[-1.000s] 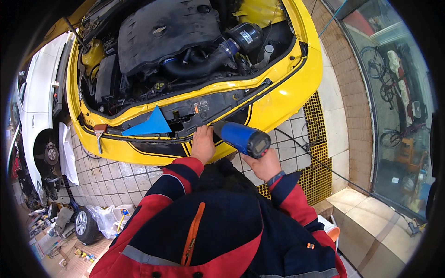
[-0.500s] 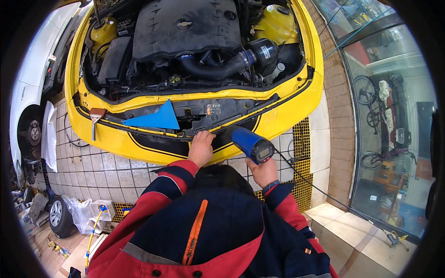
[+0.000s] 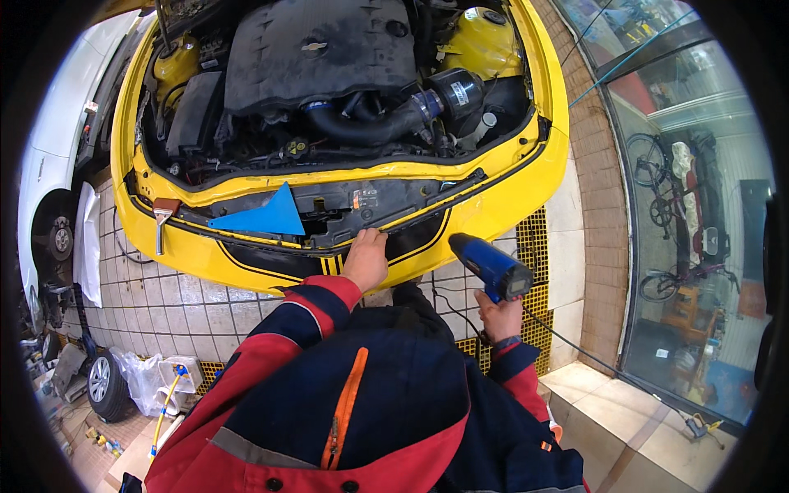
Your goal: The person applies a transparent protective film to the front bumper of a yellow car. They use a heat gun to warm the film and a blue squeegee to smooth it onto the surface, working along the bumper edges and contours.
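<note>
My right hand grips the handle of a blue heat gun, whose dark nozzle points up and left toward the car's front. Its cord trails off to the right. My left hand rests on the upper edge of the yellow front bumper, beside black stripes. Its fingers are bunched and bent over the edge; whatever lies under the fingertips is hidden. A blue triangular plastic squeegee lies on the black panel behind the bumper, left of that hand. Farther left lies a scraper with a brown head and metal handle.
Beyond the bumper is the open engine bay with a black engine cover. A white car stands at left, a loose wheel at lower left. Glass doors line the right. Yellow floor grating runs beside the tiles.
The heat gun has moved right and slightly down in my right hand, away from the bumper. My left hand stays at the bumper edge, shifted slightly right along it.
</note>
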`<state>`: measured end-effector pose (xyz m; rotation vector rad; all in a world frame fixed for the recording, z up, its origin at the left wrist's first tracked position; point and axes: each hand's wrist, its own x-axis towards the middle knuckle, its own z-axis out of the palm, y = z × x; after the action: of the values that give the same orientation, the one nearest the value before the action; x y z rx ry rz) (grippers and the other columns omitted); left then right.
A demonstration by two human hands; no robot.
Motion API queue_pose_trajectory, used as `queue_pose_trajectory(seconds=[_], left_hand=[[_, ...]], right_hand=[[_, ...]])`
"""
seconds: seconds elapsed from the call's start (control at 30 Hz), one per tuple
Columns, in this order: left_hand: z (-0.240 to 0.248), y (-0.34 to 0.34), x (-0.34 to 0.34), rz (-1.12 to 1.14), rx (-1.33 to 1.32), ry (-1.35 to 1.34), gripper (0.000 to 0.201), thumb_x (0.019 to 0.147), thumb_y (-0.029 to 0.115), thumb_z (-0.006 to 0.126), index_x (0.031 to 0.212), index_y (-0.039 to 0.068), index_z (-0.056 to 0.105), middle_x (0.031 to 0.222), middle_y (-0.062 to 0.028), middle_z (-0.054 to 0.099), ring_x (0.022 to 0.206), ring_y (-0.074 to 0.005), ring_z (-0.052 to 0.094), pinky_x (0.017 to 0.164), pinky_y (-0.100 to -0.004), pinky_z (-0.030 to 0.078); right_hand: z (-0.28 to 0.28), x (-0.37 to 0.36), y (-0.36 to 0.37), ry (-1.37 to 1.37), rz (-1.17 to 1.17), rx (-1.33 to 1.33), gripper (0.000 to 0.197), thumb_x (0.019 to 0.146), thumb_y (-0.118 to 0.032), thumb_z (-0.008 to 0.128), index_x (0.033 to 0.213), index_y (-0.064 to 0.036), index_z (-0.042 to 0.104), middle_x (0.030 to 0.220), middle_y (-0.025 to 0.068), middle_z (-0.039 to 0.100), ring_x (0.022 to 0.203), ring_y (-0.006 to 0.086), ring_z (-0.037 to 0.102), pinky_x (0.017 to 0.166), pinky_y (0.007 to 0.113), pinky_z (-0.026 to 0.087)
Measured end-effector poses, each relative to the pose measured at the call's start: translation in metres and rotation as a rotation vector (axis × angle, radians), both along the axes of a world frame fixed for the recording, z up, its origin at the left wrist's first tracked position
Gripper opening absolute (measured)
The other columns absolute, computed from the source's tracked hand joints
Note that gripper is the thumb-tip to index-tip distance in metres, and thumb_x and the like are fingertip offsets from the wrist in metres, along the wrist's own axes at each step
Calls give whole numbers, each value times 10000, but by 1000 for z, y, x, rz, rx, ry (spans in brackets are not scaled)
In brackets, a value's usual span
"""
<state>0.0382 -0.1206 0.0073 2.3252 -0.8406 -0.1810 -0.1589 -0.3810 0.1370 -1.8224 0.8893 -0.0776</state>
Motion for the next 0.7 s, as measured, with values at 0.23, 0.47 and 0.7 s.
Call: queue_pose_trajectory(seconds=[0.23, 0.47, 0.7], left_hand=[[-5, -23, -10, 21, 249, -116, 407, 865, 39, 656, 1250, -77, 718, 1197, -237, 658, 1179, -440, 619, 1066, -478, 518], [-13, -1, 0, 444, -230, 287, 466, 860, -56, 627, 1315, -23, 722, 1193, -251, 690, 1130, -475, 658, 1065, -512, 538], [4, -53, -25, 111, 61, -140, 493, 837, -40, 628, 1325, -70, 687, 1287, -227, 655, 1228, -444, 608, 1107, -499, 498]], right_hand=[[-32, -74, -78, 274, -286, 58, 268, 960, -131, 857, 1135, -23, 685, 731, 29, 658, 546, 131, 595, 492, 343, 445], [-48, -116, -134, 210, -263, -30, 291, 946, -193, 879, 836, -32, 663, 645, 39, 651, 504, 153, 608, 486, 358, 467], [-55, -111, -155, 233, -268, 74, 297, 944, -204, 883, 839, -32, 665, 652, 40, 656, 502, 150, 598, 489, 351, 460]])
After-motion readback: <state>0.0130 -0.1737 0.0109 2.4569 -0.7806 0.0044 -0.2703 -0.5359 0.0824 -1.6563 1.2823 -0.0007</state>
